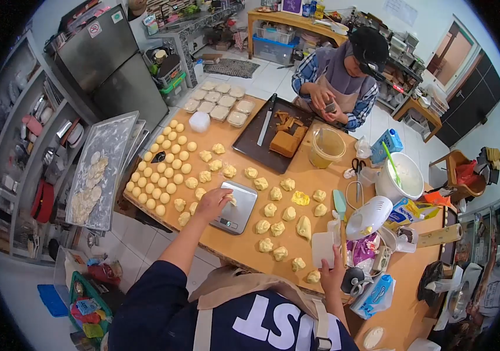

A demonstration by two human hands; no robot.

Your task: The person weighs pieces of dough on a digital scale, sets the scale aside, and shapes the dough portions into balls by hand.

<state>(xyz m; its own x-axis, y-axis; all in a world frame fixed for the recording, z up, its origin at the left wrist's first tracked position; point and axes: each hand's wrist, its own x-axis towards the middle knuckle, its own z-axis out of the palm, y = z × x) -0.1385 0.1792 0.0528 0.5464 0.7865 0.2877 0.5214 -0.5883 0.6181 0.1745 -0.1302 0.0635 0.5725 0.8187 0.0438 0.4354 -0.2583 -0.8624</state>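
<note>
My left hand [212, 203] is over the digital kitchen scale [243, 215], its fingers closed on a small piece of dough [232, 201] at the plate. The scale's display is lit. In my right hand [333, 271] is a white dough scraper [322, 248], held near the table's front edge. Between the hands lie several rough dough pieces [277, 229] and one longer lump of dough [303, 227]. Beyond my left hand, smooth dough balls [160, 169] sit in rows, with more rough pieces [205, 176] beside them.
Across the table a co-worker [343, 76] holds a small object. A dark tray [250, 131] there bears a knife [267, 120] and a brown block [286, 143]. To the right are a hand mixer [369, 217], a white bowl [408, 175] and scissors [358, 167]. Metal trays [115, 137] stand left.
</note>
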